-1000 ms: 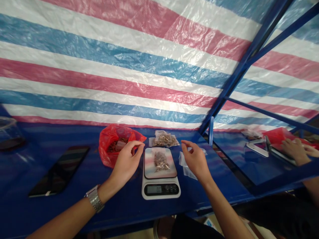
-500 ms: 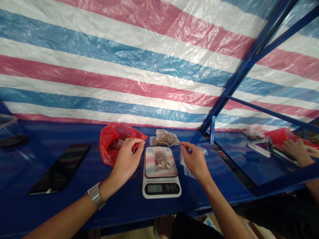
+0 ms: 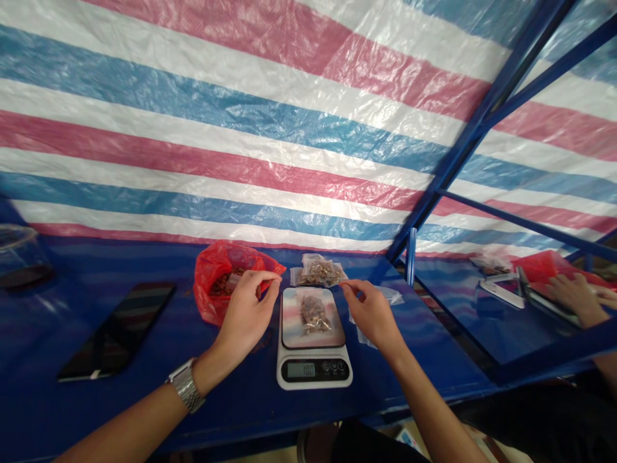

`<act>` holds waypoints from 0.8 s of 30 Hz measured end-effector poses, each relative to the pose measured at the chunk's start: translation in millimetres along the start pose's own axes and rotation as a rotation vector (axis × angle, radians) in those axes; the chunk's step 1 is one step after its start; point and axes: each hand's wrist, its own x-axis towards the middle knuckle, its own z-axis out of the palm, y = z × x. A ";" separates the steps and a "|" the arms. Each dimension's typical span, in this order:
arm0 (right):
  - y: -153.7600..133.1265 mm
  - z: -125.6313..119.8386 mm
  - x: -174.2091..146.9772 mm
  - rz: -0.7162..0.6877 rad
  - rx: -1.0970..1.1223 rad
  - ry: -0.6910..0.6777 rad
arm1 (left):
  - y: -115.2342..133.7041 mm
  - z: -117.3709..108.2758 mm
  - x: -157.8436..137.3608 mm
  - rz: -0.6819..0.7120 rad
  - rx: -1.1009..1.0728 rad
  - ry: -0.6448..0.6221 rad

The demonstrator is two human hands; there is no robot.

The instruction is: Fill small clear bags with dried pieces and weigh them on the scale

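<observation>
A white digital kitchen scale (image 3: 314,373) reads about 10.0. On its plate lies a small clear plastic bag (image 3: 315,313) filled with brown bits. My left hand (image 3: 250,302), with a metal-band watch (image 3: 187,386) on the wrist, hovers left of the plate in front of an open red plastic bag (image 3: 206,283) of brown pieces. Its thumb and forefinger are pinched; anything between them is too small to see. On the plate's right, my right hand (image 3: 373,315) also pinches thumb and forefinger, contents unclear. Filled small bags (image 3: 319,271) lie stacked behind the scale.
Flat clear bags (image 3: 391,296) lie partly under my right hand. A black phone (image 3: 118,334) and a clear tub (image 3: 22,257) are on the left of the blue table. Blue metal bars (image 3: 448,167) rise at right; beyond them a co-worker's hands (image 3: 576,296) are by a red bag.
My right hand has moved slightly left, its fingertips nearer the back right corner of the plate. My left hand stays almost where it was, and the view has shifted slightly.
</observation>
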 end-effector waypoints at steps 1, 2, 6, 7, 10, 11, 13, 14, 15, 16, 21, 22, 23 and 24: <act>0.3 1.4 1.4 -0.021 -0.009 -0.006 | 1.3 -0.1 0.0 0.000 -0.003 0.003; 0.4 3.5 2.9 -0.048 -0.019 -0.019 | 2.4 0.1 0.0 0.000 -0.005 0.005; -1.0 17.0 9.2 -0.178 -0.128 -0.106 | 2.3 2.9 -0.5 -0.003 0.002 -0.002; -1.6 20.9 10.4 -0.197 -0.165 -0.122 | 1.2 3.9 -0.8 -0.004 0.001 -0.006; -4.0 30.6 13.0 -0.226 -0.215 -0.169 | -2.4 6.5 -1.8 0.005 -0.018 -0.025; -5.2 32.5 13.6 -0.231 -0.205 -0.174 | -3.3 7.1 -2.2 0.007 -0.022 -0.029; -8.8 33.2 14.5 -0.232 -0.145 -0.145 | -4.1 8.4 -3.1 0.005 -0.025 -0.035; -11.4 32.1 14.7 -0.237 -0.082 -0.126 | -3.9 9.0 -3.8 0.000 -0.028 -0.038; -14.5 30.1 14.6 -0.245 0.007 -0.116 | -3.4 9.8 -4.7 -0.010 -0.037 -0.042; -18.2 27.5 14.2 -0.256 0.115 -0.122 | -2.5 10.6 -5.8 -0.024 -0.051 -0.051; -35.6 18.1 6.8 -0.227 0.537 -0.188 | 5.5 16.5 -12.1 -0.083 -0.145 -0.223; -37.7 18.3 4.8 -0.207 0.583 -0.187 | 7.2 17.8 -12.8 -0.082 -0.169 -0.264; -39.1 19.2 2.8 -0.186 0.630 -0.192 | 8.6 19.2 -13.1 -0.081 -0.197 -0.291; -40.1 20.5 1.0 -0.165 0.675 -0.205 | 9.8 20.4 -13.1 -0.082 -0.224 -0.304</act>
